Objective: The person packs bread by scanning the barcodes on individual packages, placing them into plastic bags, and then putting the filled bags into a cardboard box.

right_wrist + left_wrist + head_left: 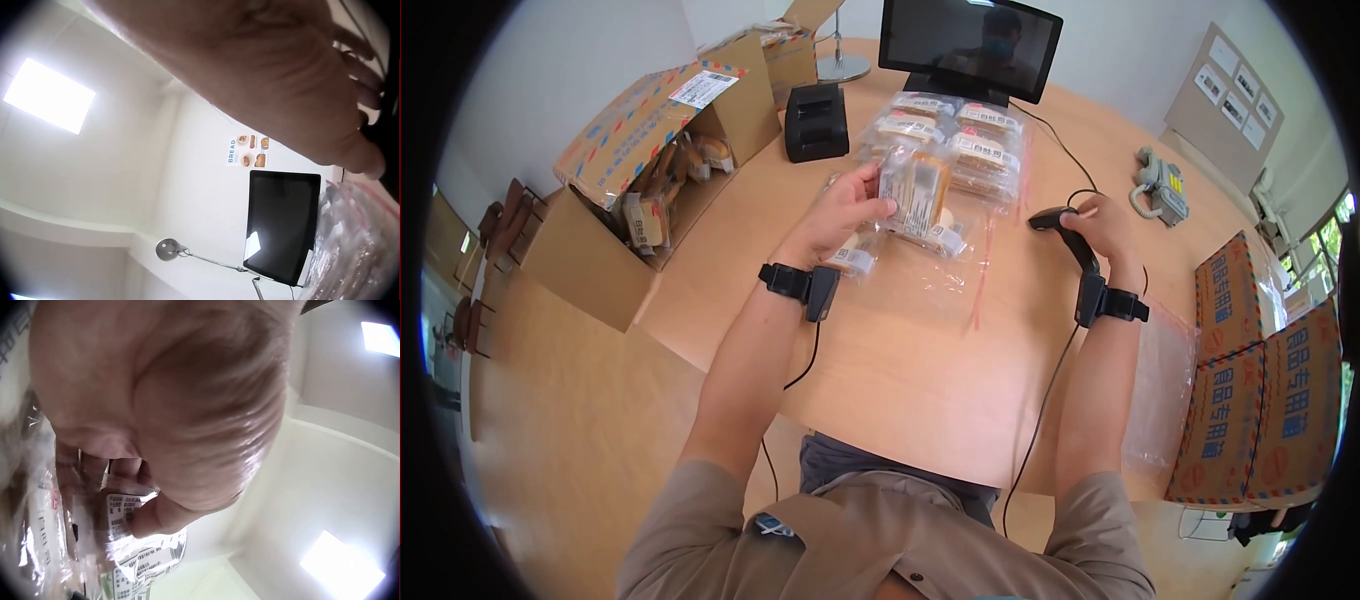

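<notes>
My left hand (848, 212) grips a clear packet of bread (920, 192), thumb across its front, with a printed label (125, 512) facing the thumb in the left wrist view. Under it on the table lie more wrapped bread packets (855, 260), partly covered by the hand. Over to the right, my right hand (1108, 230) holds a black handheld barcode scanner (1080, 250), its head pointing left toward the bread. The right wrist view shows mostly the hand, with the scanner a dark shape at the edge.
Stacked bread packets (985, 150) stand before a monitor (970, 45). An open carton (645, 150) with packets sits left, beside a black device (816, 122). On the right are a telephone (1162, 188), printed cartons (1225, 400) and clear plastic bags (1155, 400). Cables trail from both wrists.
</notes>
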Demonstrator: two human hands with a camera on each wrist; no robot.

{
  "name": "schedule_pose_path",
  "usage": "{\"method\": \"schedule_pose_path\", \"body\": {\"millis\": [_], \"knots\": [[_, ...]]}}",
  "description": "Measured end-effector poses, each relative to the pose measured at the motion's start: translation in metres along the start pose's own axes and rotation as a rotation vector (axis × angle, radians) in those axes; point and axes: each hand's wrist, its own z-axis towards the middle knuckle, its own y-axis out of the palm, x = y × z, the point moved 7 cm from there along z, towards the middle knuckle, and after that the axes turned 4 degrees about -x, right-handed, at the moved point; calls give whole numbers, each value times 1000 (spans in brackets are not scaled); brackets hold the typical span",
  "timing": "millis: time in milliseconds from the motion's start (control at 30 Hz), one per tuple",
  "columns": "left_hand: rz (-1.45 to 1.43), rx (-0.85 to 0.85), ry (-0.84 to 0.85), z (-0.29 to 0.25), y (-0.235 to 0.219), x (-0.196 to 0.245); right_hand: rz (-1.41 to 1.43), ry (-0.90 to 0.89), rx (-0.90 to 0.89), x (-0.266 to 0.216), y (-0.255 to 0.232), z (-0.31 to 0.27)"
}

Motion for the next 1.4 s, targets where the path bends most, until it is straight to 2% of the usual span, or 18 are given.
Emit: {"method": "schedule_pose_path", "body": {"millis": [67, 200, 267, 367, 400, 467, 567, 633, 700, 833, 900, 933, 1000, 1067, 1267, 1333, 1367, 1400], "knots": [[22, -156, 91, 0, 12, 8, 248, -33, 7, -26, -14, -3], [-29, -100, 162, 0, 22, 14, 411, -94, -129, -95, -12, -26], [-58, -101, 181, 1, 22, 8, 878, -240, -355, -123, 22, -27], [-105, -131, 182, 2, 25, 8, 1037, -256, -682, -159, 62, -43], [-126, -157, 162, 1, 26, 7, 1038, -256, -679, -166, 67, -46], [-116, -175, 161, 0, 28, 7, 1113, -265, -897, -180, 81, -59], [-40, -216, 219, 1, 28, 6, 1102, -289, -994, -188, 76, -71], [24, -243, 274, -2, 34, 12, 1087, -301, -985, -183, 75, -66], [-158, -80, 68, -2, 39, 11, 1072, -310, -976, -177, 72, -64], [-276, -76, -17, 0, 33, 9, 974, -310, -817, -163, 64, -51], [-286, -106, -192, -7, 51, 12, 910, -329, -771, -160, 66, -44], [-288, -107, -199, -6, 53, 6, 837, -322, -720, -157, 66, -40], [130, -128, -141, -5, 55, -6, 767, -302, -675, -151, 74, -33], [94, -100, -121, -2, 56, -11, 960, -264, -645, -150, 78, -30], [-85, 58, -80, -4, 69, -8, 874, -267, -731, -136, 58, -42], [174, -95, -153, 1, 67, -29, 911, -237, -621, -120, 42, -33], [172, -94, -153, -1, 70, -30, 909, -237, -623, -111, 38, -31], [475, -140, -187, -5, 77, -34, 944, -223, -561, -99, 29, -25]]}}
